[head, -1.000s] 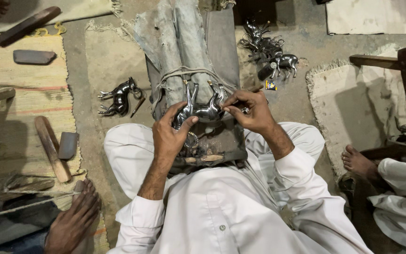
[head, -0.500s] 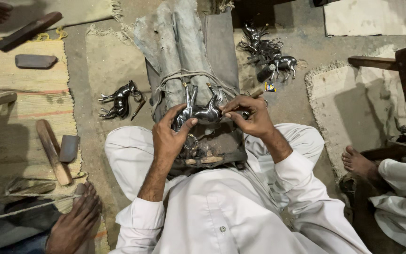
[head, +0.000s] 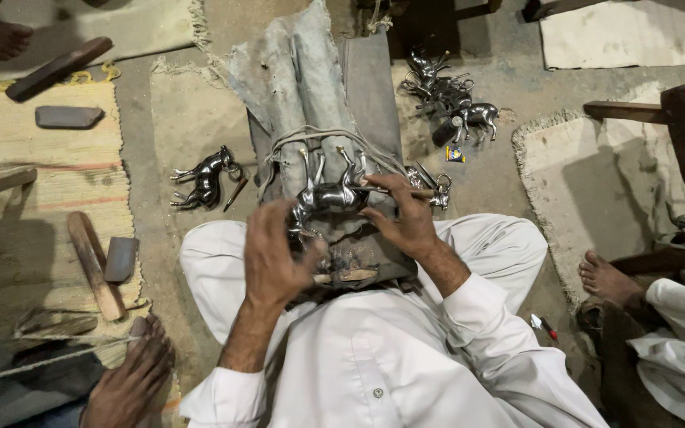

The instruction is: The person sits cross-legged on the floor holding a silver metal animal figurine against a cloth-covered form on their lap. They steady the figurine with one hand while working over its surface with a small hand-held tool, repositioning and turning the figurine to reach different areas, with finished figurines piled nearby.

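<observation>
A shiny metal horse figurine (head: 328, 192) lies upside down, legs pointing away, on a grey cloth-wrapped block (head: 311, 103) bound with cord in front of my lap. My left hand (head: 275, 254) grips the figurine's head end. My right hand (head: 402, 214) rests on its rear end and pinches a thin wooden-handled tool (head: 414, 191) against it. My white sleeves and trousers fill the lower frame.
Two dark metal horses (head: 204, 178) lie left of the block, and several more (head: 449, 99) sit at the upper right. A hammer-like tool (head: 103, 261) and flat stone (head: 66, 116) lie on the straw mat. Other people's bare feet (head: 130, 376) (head: 608, 277) sit close on both sides.
Both hands have stayed on the figurine and shifted only slightly, with the right hand's tool working along its rear. Nothing else has moved.
</observation>
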The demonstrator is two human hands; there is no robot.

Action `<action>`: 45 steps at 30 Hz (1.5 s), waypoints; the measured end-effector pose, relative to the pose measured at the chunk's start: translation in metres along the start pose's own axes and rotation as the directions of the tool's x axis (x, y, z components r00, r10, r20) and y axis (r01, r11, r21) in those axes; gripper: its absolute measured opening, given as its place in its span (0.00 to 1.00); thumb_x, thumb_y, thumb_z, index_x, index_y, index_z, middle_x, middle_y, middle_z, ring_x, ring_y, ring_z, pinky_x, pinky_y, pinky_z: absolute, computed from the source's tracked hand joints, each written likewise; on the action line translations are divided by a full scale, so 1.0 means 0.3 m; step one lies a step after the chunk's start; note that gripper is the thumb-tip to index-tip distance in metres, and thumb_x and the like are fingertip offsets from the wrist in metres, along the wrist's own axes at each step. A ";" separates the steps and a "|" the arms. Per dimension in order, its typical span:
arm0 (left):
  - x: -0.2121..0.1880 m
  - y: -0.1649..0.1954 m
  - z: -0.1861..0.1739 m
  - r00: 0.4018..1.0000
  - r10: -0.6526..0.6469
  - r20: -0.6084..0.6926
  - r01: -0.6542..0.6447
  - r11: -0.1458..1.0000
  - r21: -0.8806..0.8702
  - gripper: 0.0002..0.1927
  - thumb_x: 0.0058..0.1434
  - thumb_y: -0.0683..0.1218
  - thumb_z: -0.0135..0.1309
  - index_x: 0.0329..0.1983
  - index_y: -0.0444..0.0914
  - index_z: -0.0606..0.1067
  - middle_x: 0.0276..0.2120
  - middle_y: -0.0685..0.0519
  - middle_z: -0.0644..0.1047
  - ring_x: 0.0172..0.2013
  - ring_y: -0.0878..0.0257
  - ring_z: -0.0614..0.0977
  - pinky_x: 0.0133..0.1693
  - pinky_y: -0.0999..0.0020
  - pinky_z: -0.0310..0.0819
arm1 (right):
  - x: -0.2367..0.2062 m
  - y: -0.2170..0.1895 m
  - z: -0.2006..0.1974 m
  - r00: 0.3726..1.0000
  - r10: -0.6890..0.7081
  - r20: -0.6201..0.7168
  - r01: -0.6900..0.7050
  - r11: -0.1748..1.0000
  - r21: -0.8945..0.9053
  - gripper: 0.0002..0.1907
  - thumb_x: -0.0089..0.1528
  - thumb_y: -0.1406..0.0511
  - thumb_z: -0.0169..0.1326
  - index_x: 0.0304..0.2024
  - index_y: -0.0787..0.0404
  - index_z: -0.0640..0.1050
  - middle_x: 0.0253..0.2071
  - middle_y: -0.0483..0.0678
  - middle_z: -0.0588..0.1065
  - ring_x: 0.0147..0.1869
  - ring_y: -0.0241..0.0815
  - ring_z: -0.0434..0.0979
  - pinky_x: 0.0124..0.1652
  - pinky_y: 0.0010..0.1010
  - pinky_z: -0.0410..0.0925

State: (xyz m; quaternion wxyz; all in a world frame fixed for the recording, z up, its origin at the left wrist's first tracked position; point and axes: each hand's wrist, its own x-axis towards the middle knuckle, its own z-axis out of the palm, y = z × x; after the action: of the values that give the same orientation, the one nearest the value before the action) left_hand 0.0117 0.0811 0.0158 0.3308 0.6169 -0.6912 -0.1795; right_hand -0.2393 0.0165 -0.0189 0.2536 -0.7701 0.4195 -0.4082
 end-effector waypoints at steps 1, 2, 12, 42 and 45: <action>-0.021 -0.002 0.004 0.986 0.163 -0.029 -0.163 0.986 -0.013 0.40 0.60 0.68 0.55 0.65 0.37 0.64 0.51 0.39 0.71 0.54 0.47 0.74 0.53 0.46 0.70 | 0.000 -0.004 0.001 1.000 0.007 -0.004 -0.007 1.000 0.002 0.33 0.55 0.73 0.70 0.61 0.62 0.72 0.55 0.53 0.77 0.60 0.50 0.80 0.57 0.35 0.73; -0.040 -0.006 0.012 0.946 0.319 -0.059 -0.321 0.947 -0.019 0.43 0.57 0.68 0.58 0.64 0.36 0.63 0.54 0.38 0.68 0.57 0.45 0.70 0.56 0.44 0.67 | 0.000 -0.009 0.003 1.000 0.014 -0.007 -0.014 1.000 0.006 0.32 0.55 0.73 0.69 0.61 0.62 0.72 0.56 0.53 0.77 0.60 0.50 0.80 0.57 0.35 0.73; -0.031 -0.089 0.113 0.900 0.434 -0.033 -0.430 0.899 0.088 0.37 0.64 0.63 0.59 0.67 0.38 0.64 0.57 0.44 0.68 0.60 0.48 0.72 0.65 0.43 0.66 | 0.041 -0.091 -0.004 0.985 0.170 -0.036 -0.156 0.956 0.247 0.34 0.58 0.74 0.68 0.64 0.65 0.69 0.59 0.52 0.75 0.63 0.43 0.79 0.62 0.32 0.74; 0.033 -0.053 -0.055 0.909 0.415 -0.031 -0.415 0.898 -0.148 0.44 0.60 0.70 0.53 0.71 0.40 0.61 0.51 0.46 0.75 0.45 0.52 0.78 0.48 0.54 0.76 | 0.072 -0.191 -0.088 0.929 0.371 0.004 -0.348 0.867 0.357 0.05 0.66 0.73 0.59 0.44 0.69 0.81 0.38 0.50 0.82 0.37 0.29 0.80 0.30 0.16 0.71; 0.031 -0.053 -0.053 0.915 0.402 -0.026 -0.401 0.903 -0.155 0.45 0.59 0.70 0.54 0.71 0.40 0.61 0.51 0.46 0.75 0.44 0.54 0.78 0.48 0.55 0.76 | 0.076 -0.192 -0.090 0.946 0.324 0.001 -0.302 0.882 0.363 0.04 0.67 0.74 0.58 0.44 0.69 0.81 0.40 0.50 0.81 0.41 0.29 0.82 0.36 0.17 0.75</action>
State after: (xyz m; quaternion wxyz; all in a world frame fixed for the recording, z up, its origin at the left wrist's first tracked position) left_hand 0.0341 0.0718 0.0190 0.4059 0.4326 -0.7882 -0.1637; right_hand -0.2295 0.0255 0.0472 0.4393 -0.6206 0.4642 -0.4543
